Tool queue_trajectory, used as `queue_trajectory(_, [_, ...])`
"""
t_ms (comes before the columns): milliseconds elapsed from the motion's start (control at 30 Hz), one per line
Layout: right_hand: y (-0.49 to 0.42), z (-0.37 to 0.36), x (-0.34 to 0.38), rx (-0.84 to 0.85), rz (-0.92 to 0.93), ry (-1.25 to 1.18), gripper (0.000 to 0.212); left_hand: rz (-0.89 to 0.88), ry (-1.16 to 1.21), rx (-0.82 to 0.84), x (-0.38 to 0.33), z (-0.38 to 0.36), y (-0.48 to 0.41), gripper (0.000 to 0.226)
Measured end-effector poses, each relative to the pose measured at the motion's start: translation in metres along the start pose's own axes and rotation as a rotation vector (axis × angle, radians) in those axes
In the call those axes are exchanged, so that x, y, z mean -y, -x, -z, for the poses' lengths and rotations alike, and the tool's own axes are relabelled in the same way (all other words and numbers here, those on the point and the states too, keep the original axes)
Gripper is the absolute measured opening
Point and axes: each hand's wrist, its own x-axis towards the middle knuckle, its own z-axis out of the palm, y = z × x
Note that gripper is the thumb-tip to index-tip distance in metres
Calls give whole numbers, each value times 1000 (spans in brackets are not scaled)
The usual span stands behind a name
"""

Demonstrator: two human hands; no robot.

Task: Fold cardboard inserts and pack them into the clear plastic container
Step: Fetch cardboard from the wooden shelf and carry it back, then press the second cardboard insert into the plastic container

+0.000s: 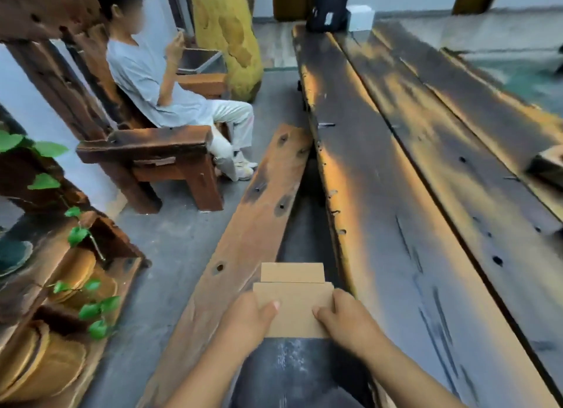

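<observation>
A brown cardboard insert [293, 298] lies flat over my lap, low in the middle of the view. A narrower flap sticks out at its far end. My left hand [248, 319] grips its left edge, thumb on top. On the right edge sits my right hand [344, 319], thumb also on top. No clear plastic container is in view.
A long dark wooden table [411, 194] fills the right side. A wooden bench plank [259, 212] runs along its left. A person sits in a wooden chair [158, 158] at the left. A plant with green leaves [79, 234] is at the near left. A black bag [329, 5] stands at the table's far end.
</observation>
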Motion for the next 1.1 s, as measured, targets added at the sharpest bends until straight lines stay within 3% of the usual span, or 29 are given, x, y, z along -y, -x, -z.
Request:
queue_trajectory(300, [68,64,-134,-332,-397,-275,16,-319,-293,486,-129,-116,-13,26])
queue_trajectory(400, [97,69,-169,-439,-568,-384,32,-451,-367,660,-161,-164,-10,30])
queue_trajectory(533, [132,69,-196,-585,-760,-505,12,-584,-507,830,-192,-216,0,19])
queue_trajectory(633, [156,63,-210,-699,-909,-599,17,-693,-565,980,-212,-253,14,21])
queue_trajectory(733, [183,54,-225,-773,-1037,-682,30,-801,-645,1059,-228,-285,38,29])
queue_trajectory(967, [250,43,-286,-915,-1131,-830,23,-910,-653,1127,-237,-348,113,31])
queue_trajectory(1100, [278,43,-324,-898,-1128,-854,25,-842,-624,1092,-237,-377,148,28])
